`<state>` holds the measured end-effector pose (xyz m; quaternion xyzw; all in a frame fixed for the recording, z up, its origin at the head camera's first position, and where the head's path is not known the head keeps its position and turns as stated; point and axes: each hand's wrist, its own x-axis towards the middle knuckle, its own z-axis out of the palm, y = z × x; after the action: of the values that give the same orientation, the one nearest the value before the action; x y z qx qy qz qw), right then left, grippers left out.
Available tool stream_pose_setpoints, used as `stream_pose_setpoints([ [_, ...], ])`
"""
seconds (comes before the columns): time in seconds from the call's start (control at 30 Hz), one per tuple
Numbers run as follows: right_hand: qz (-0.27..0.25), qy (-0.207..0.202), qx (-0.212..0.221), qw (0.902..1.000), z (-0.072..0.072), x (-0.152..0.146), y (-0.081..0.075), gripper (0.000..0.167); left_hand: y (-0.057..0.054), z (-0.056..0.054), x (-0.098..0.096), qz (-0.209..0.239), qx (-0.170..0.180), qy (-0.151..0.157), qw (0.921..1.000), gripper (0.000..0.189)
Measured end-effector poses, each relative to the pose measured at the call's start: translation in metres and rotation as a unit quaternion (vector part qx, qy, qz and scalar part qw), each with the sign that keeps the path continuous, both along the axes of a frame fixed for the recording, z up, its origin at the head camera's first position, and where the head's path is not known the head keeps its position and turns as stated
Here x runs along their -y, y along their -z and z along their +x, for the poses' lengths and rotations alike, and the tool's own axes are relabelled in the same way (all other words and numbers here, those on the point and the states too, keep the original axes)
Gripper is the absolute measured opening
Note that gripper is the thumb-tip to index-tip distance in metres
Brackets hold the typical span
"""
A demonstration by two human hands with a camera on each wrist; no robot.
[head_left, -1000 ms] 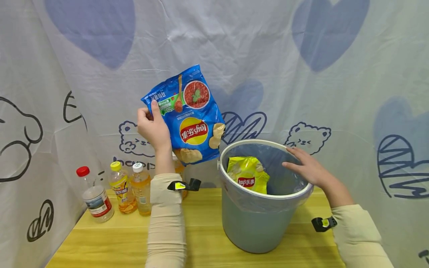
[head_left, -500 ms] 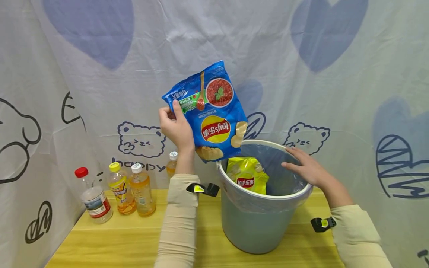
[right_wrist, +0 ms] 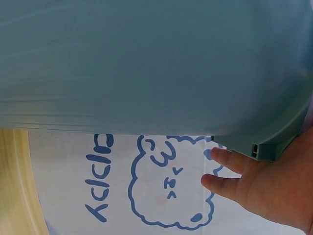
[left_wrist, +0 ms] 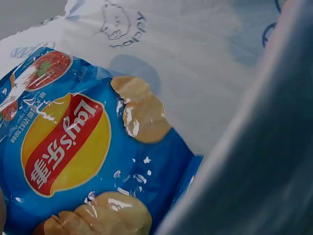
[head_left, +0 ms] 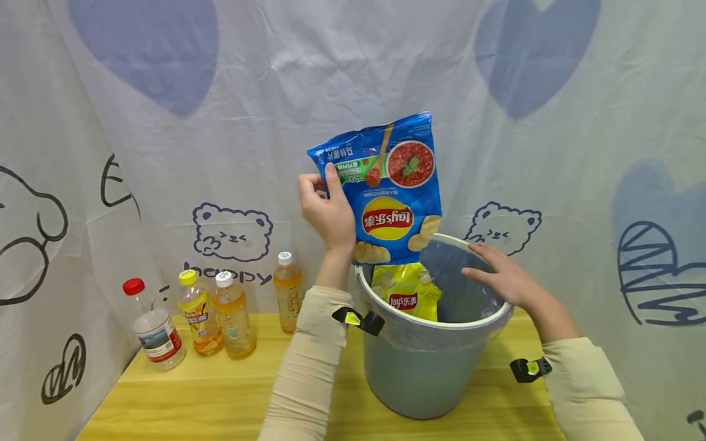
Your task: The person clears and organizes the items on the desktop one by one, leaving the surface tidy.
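Note:
My left hand point(head_left: 330, 214) pinches a blue Lay's potato chip bag point(head_left: 399, 202) near its left edge, thumb on the front. The print is upside down, and the bag hangs over the left side of a grey-blue trash can point(head_left: 425, 380). Close up, the left wrist view shows the bag point(left_wrist: 78, 147). A yellow Lay's bag point(head_left: 402, 294) lies inside the can's clear plastic liner. My right hand point(head_left: 504, 275) rests on the can's white rim at the right. Two straight fingers of that hand point(right_wrist: 279, 183) show outside the can in the right wrist view.
On the wooden table point(head_left: 182, 404) at the left stand a red-capped bottle point(head_left: 157, 337), a yellow-capped bottle point(head_left: 200, 318) and a white-capped bottle point(head_left: 234, 321). Another white-capped bottle point(head_left: 287, 294) stands nearer the can. A cloth with drawings point(head_left: 353, 67) hangs behind.
My left hand has carried the blue chip bag rightward, from left of the trash can to over its left side. The bag has turned more upright. The right hand stays on the rim.

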<state>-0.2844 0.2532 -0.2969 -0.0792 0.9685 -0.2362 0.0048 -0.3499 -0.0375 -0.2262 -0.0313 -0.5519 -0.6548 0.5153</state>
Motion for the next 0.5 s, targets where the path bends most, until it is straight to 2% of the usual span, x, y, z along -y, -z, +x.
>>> stream_pose_setpoints([
  [0.17,-0.003,-0.014,-0.005,0.9999,-0.011,0.009,0.003,0.078,-0.003,0.0,0.001,-0.019,-0.028,-0.026,0.9991,0.035],
  [0.3,-0.009,-0.019,-0.004,0.9998,-0.02,0.016,0.004,0.078,-0.005,-0.001,0.003,-0.028,-0.044,-0.025,0.9983,0.036],
  [0.4,-0.011,-0.023,-0.003,0.9997,-0.026,0.022,0.003,0.078,-0.002,-0.004,0.005,-0.044,-0.048,-0.021,0.9977,0.036],
  [0.5,-0.011,-0.029,-0.004,0.9995,-0.032,0.028,0.003,0.079,0.007,-0.008,0.009,-0.066,-0.045,-0.02,0.9966,0.035],
])
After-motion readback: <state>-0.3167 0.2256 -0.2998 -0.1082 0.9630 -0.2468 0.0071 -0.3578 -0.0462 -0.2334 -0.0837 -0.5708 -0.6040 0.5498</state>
